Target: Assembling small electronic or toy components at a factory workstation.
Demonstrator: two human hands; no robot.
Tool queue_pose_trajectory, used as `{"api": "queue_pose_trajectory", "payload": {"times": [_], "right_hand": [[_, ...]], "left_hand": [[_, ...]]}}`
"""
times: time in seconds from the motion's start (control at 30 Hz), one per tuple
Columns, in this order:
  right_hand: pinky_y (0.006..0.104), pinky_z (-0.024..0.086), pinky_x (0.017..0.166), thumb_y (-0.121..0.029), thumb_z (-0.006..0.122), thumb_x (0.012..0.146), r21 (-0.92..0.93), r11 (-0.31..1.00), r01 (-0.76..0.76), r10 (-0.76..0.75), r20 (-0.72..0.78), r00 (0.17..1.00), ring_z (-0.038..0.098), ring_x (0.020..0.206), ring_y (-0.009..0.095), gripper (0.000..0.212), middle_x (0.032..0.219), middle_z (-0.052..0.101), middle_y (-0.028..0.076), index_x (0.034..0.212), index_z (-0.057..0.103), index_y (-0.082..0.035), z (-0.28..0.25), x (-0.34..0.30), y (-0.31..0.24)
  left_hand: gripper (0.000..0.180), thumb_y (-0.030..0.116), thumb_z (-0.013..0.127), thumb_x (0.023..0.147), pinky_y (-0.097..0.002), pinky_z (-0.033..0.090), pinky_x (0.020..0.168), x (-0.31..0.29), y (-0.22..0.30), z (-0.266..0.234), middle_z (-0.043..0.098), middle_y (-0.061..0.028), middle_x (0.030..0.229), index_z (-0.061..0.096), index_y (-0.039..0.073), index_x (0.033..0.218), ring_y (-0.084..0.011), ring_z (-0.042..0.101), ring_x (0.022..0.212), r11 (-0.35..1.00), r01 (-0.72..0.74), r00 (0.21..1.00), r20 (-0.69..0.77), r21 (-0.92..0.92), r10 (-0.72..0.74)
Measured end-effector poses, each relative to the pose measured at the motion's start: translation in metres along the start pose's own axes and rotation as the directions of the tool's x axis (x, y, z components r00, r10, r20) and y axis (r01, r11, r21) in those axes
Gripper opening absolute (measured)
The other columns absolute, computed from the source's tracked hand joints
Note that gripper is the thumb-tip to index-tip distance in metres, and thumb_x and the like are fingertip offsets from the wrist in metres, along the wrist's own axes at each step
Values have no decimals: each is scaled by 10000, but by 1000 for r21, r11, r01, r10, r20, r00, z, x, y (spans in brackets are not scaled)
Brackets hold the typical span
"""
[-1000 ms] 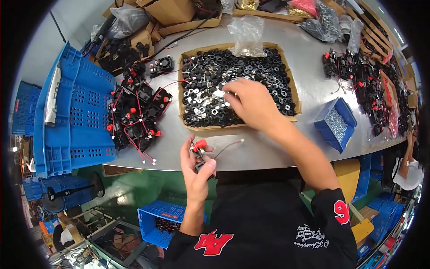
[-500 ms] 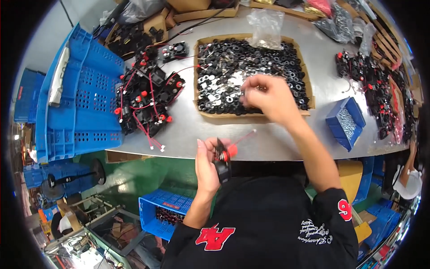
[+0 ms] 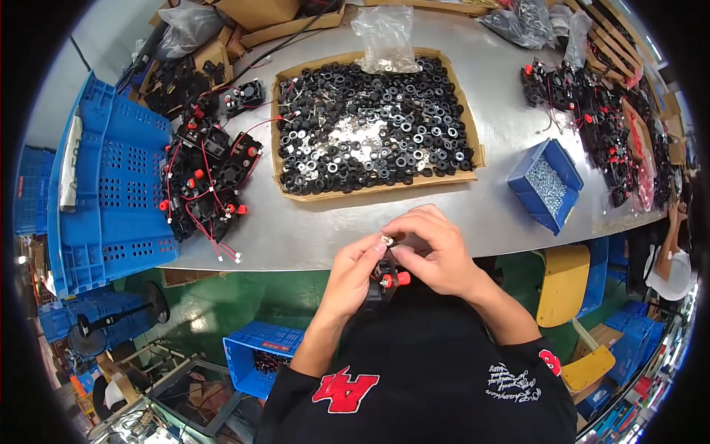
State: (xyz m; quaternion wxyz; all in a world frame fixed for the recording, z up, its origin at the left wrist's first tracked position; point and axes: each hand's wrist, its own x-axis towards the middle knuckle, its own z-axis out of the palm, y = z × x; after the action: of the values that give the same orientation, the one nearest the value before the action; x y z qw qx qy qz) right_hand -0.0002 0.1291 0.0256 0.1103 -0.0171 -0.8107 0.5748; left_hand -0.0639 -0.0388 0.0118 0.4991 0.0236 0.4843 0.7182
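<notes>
In front of my body, over the table's near edge, my left hand point(image 3: 350, 280) is closed on a black fan assembly point(image 3: 379, 290) with a red knob-like part point(image 3: 395, 280). My right hand point(image 3: 438, 253) meets it from the right, its thumb and forefinger pinched at the top of the assembly. Between the fingertips of both hands shows a small shiny metal piece point(image 3: 387, 241); its exact shape is too small to tell. Beyond the hands lies a shallow cardboard tray point(image 3: 370, 192) full of black rings and silvery discs.
A tall blue crate point(image 3: 111, 192) stands at the left beside piled fan assemblies point(image 3: 211, 170) with red wires. On the right are a blue bin point(image 3: 534, 194) of small metal parts and more black assemblies point(image 3: 592, 126). A clear plastic bag point(image 3: 386, 37) rests on the tray's far edge.
My right hand has come back from the tray of rings to the fan assembly in my left hand. Both hands are now together, and the whole view has shifted slightly.
</notes>
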Motion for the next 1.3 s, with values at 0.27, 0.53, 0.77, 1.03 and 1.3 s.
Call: {"api": "queue_pose_trajectory", "payload": {"times": [0.27,0.53,0.77,1.03,1.3], "right_hand": [[396,494,804,-103,617,849,-598,797,89,-167,-75,983,618,907,330,213,957,628,156,1050,657,-42,-37,102,31],[450,501,748,-115,586,836,-823,563,81,-116,18,993,628,810,339,154,831,628,142,871,717,-43,-44,148,61],[299,510,689,-89,677,782,-261,965,-12,-18,-114,993,644,761,188,168,854,669,99,929,718,-20,-38,96,8],[242,499,720,-12,678,826,347,906,-243,213,121,969,631,844,135,154,946,655,92,972,703,32,-20,1,-14],[242,484,737,7,653,851,505,849,-154,224,-80,971,600,865,126,185,1029,631,109,1031,685,36,-10,-27,-3]], "left_hand": [[265,255,507,1006,-217,512,665,-5,-12,-12,605,-26,869,585,19,1098,-71,578,747,997,-70,989,-131,-28,66],[266,243,504,992,-181,429,371,-13,-11,-9,599,-42,853,557,14,1117,-54,539,480,993,-101,980,-179,-65,88],[226,149,606,941,-204,502,671,-13,-9,-16,652,-65,918,571,10,1116,-74,598,747,981,-116,986,-135,-152,96],[247,166,623,930,-207,504,653,-5,-10,2,666,-95,908,578,-2,1105,-79,605,747,978,-135,986,-118,-160,117],[277,228,620,935,-217,529,610,-1,-16,10,666,-106,889,598,-10,1076,-87,615,701,986,-138,990,-1,-90,139]]}}
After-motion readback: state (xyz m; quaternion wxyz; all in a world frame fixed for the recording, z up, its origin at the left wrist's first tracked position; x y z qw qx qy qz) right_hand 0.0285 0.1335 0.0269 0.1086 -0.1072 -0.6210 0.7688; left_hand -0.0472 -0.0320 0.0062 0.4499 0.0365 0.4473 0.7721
